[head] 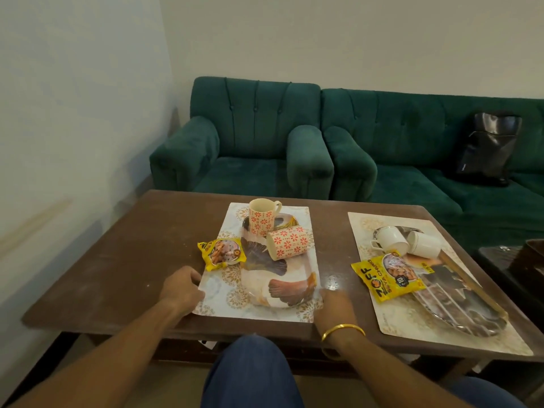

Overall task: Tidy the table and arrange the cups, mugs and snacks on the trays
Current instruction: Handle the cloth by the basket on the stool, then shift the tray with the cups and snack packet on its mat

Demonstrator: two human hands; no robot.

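At the near edge of the counter (117, 260), left hand (182, 287) and right hand (335, 301) rest loosely spread, gripping nothing, on the placemat (217, 298); square it gently, since one patterned mug (288, 241) lies tipped on the tray (265, 290).

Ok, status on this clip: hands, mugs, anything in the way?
Left hand and right hand at floral placemat edges, no grip. One orange-flowered mug tipped on feather-print tray. Nothing obstructing.
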